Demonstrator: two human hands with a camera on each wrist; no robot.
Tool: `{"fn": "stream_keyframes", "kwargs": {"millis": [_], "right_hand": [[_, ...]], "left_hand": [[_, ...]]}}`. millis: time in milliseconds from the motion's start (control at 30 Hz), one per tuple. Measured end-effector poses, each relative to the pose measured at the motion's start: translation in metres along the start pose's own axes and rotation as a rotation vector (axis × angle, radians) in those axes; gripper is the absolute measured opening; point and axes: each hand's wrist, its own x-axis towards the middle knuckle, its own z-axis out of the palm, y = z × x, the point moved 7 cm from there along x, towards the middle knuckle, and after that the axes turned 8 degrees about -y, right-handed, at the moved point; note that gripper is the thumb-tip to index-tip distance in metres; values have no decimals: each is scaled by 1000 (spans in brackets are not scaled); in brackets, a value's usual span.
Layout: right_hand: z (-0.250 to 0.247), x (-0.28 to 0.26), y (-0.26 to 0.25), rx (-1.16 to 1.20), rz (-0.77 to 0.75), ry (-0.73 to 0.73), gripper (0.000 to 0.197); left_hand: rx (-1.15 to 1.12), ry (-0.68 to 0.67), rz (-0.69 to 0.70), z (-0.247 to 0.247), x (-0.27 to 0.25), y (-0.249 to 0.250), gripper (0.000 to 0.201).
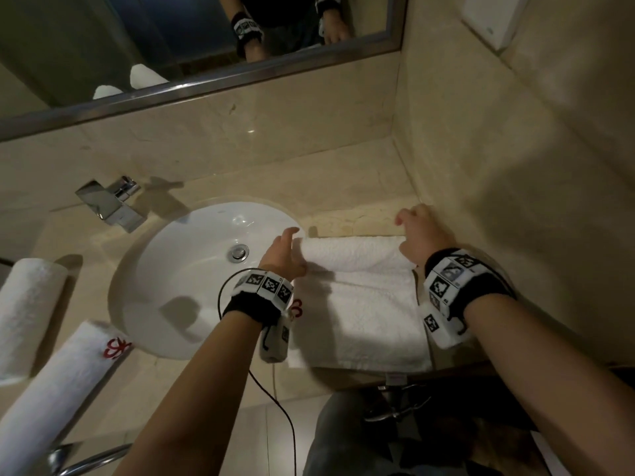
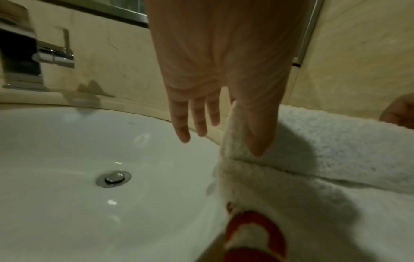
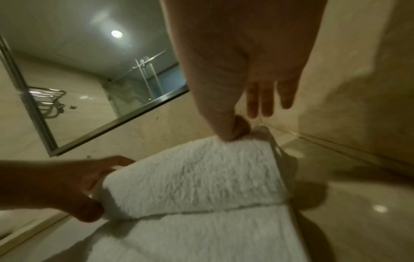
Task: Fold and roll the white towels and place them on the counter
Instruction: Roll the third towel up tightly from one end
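Observation:
A white towel (image 1: 360, 314) lies on the beige counter (image 1: 343, 214) right of the sink, its far end turned over into a thick roll (image 1: 350, 254). My left hand (image 1: 285, 249) holds the roll's left end, thumb (image 2: 257, 141) on top and the other fingers stretched past it. My right hand (image 1: 419, 235) pinches the roll's right end between thumb and forefinger (image 3: 235, 131), the remaining fingers straight. In the right wrist view the left hand (image 3: 78, 186) wraps the roll's (image 3: 197, 177) other end. A red embroidered logo (image 2: 253, 235) marks the towel's near left corner.
The white sink (image 1: 192, 280) with a chrome faucet (image 1: 110, 204) sits left of the towel. Two rolled white towels (image 1: 27, 314) (image 1: 68, 383) lie at the far left. A wall (image 1: 515, 201) runs close on the right, a mirror (image 1: 171, 46) hangs behind.

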Motion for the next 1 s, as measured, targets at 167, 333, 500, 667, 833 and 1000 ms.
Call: {"fn": "stream_keyframes", "kwargs": {"millis": [167,333,500,667,833,1000], "right_hand": [[18,-1,-40,60,-300,-228,27],[34,8,-39,99,-274,-365,33],[36,20,-31,77,-204,-468,43],[32,28,-20,38,-142,-436,51],[26,35,-13,2,-108,-410,57],[24,38,-12,-34,-105,-389,53]], "left_hand": [[-129,-18,-141,16,6,-6,85],[-254,44,-107,23,8,-3,77],[-248,15,-185,28,12,3,60],[-265,66,-230,36,8,11,39],[-296,132,-186,38,-1,14,48],[-192,13,-231,40,-4,4,63]]}}
